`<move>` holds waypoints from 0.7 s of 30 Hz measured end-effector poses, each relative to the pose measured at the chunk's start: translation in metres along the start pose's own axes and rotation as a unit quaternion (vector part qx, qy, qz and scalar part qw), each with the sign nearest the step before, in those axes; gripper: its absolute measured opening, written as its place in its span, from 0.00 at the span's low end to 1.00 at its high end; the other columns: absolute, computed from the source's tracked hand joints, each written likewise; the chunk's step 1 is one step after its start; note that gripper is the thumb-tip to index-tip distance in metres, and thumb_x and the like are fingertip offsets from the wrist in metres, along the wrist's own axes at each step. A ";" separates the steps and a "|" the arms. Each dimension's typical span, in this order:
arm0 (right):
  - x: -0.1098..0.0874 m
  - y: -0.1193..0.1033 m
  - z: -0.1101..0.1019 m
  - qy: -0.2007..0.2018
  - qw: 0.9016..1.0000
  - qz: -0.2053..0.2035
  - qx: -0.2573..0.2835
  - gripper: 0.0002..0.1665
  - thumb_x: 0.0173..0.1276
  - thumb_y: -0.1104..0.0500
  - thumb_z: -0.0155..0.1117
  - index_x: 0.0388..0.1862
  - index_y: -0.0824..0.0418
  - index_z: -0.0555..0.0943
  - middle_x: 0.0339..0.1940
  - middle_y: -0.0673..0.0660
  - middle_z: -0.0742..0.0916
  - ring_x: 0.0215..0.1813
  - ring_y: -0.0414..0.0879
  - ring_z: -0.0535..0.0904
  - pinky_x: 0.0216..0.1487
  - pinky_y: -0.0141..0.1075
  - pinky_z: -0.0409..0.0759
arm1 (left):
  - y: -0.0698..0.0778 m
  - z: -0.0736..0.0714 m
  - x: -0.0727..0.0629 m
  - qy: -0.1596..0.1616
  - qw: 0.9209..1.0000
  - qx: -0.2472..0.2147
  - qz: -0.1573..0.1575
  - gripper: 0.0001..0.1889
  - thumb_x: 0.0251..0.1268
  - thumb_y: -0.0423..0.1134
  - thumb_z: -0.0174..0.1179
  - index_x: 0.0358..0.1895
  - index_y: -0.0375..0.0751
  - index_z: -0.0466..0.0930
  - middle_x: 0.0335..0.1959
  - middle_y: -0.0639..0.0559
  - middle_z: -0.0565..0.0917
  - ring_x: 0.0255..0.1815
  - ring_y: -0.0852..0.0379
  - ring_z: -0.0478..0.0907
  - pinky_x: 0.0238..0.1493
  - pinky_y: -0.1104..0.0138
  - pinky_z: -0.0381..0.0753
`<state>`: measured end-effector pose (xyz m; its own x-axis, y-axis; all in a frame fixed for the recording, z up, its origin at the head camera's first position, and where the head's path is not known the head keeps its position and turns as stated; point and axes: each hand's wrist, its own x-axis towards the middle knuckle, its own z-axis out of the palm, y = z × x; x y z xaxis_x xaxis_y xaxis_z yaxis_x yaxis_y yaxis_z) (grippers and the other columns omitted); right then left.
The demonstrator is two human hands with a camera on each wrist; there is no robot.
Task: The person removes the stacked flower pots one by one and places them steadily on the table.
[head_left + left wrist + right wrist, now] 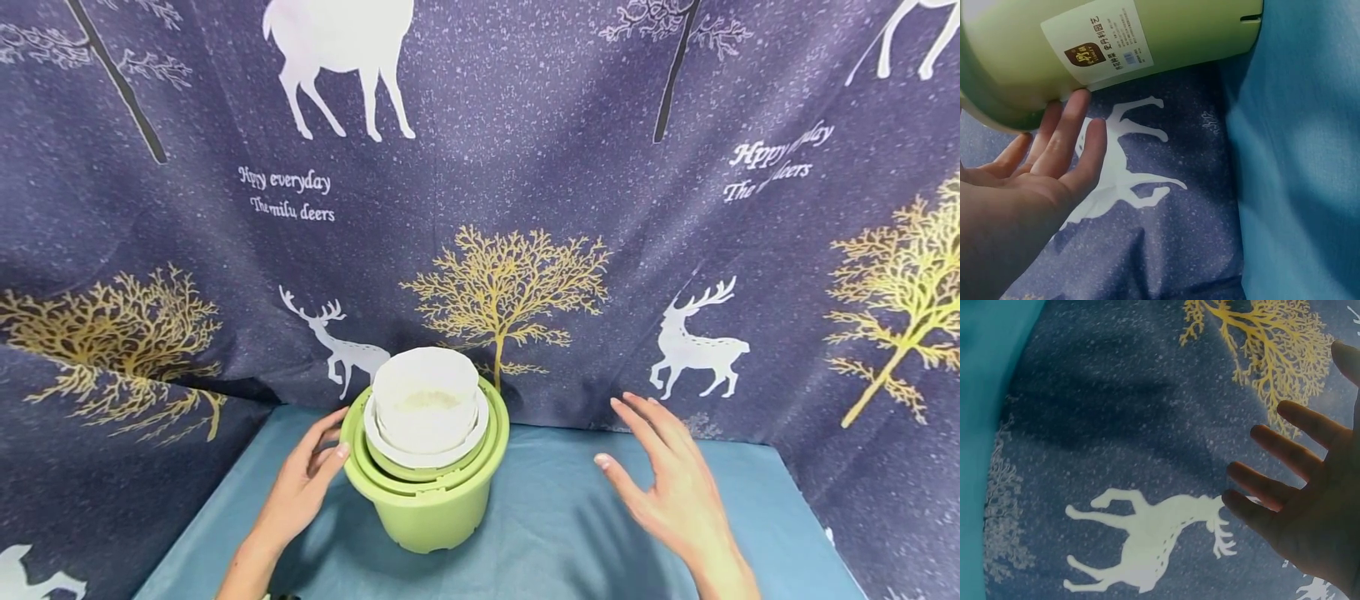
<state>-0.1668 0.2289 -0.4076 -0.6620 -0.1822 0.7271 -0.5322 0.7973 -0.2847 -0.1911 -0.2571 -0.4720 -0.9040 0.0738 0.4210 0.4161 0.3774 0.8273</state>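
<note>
A green plastic flowerpot [433, 518] stands upright at the left of centre in the head view. More green pots and white pots [426, 383] are nested inside it, the innermost a white one rising above the rims. My left hand [303, 479] is at the pot's left side, its thumb and fingertips right at the rim. In the left wrist view the fingers [1063, 134] are loosely bent below the rim, close to a printed white label [1097, 44] on the pot's side. My right hand [675, 479] hovers well to the right of the pot, fingers spread, holding nothing.
A blue cloth [543, 500] covers the table beneath the pots. Behind and at both sides hangs a dark blue curtain [525, 183] printed with deer and trees, close behind the pots.
</note>
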 end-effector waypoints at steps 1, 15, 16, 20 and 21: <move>0.001 -0.001 0.001 0.000 1.000 -0.003 0.004 0.48 0.58 0.51 0.84 0.78 0.46 0.76 0.74 0.55 0.80 0.75 0.58 0.72 0.80 0.27 0.54 | -0.001 0.000 0.000 0.000 1.000 -0.001 0.001 0.27 0.86 0.36 0.53 0.82 0.46 0.64 0.62 0.41 0.81 0.55 0.66 0.85 0.54 0.77 0.81; 0.017 -0.019 0.011 -0.014 0.999 -0.034 0.037 0.46 0.62 0.49 0.80 0.79 0.50 0.75 0.78 0.53 0.77 0.80 0.55 0.68 0.83 0.34 0.55 | -0.002 0.000 0.002 -0.004 1.000 0.004 0.006 0.27 0.86 0.36 0.53 0.82 0.41 0.63 0.63 0.41 0.81 0.56 0.66 0.84 0.54 0.76 0.82; 0.019 -0.021 0.012 -0.011 0.998 -0.039 0.040 0.46 0.62 0.50 0.80 0.79 0.50 0.75 0.77 0.54 0.77 0.79 0.55 0.68 0.83 0.34 0.56 | -0.002 0.000 0.002 -0.004 1.000 0.007 0.005 0.27 0.86 0.36 0.53 0.82 0.42 0.63 0.62 0.41 0.81 0.56 0.66 0.84 0.54 0.76 0.82; 0.024 -0.028 0.014 -0.004 0.998 -0.051 0.048 0.46 0.63 0.49 0.80 0.80 0.49 0.74 0.77 0.56 0.78 0.79 0.55 0.69 0.82 0.35 0.57 | -0.001 -0.001 0.001 -0.006 1.000 0.015 0.008 0.27 0.86 0.36 0.53 0.82 0.42 0.63 0.62 0.40 0.82 0.56 0.67 0.84 0.54 0.76 0.83; 0.025 -0.029 0.015 -0.005 0.997 -0.053 0.049 0.46 0.63 0.49 0.80 0.80 0.48 0.74 0.77 0.56 0.78 0.79 0.55 0.69 0.82 0.35 0.57 | 0.000 -0.001 0.002 -0.006 1.000 0.016 0.011 0.27 0.86 0.35 0.53 0.82 0.42 0.64 0.62 0.40 0.82 0.56 0.67 0.84 0.54 0.76 0.83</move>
<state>-0.1757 0.1921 -0.3905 -0.6041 -0.2679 0.7505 -0.6478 0.7136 -0.2667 -0.1925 -0.2581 -0.4713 -0.8956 0.0934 0.4349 0.4332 0.4050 0.8052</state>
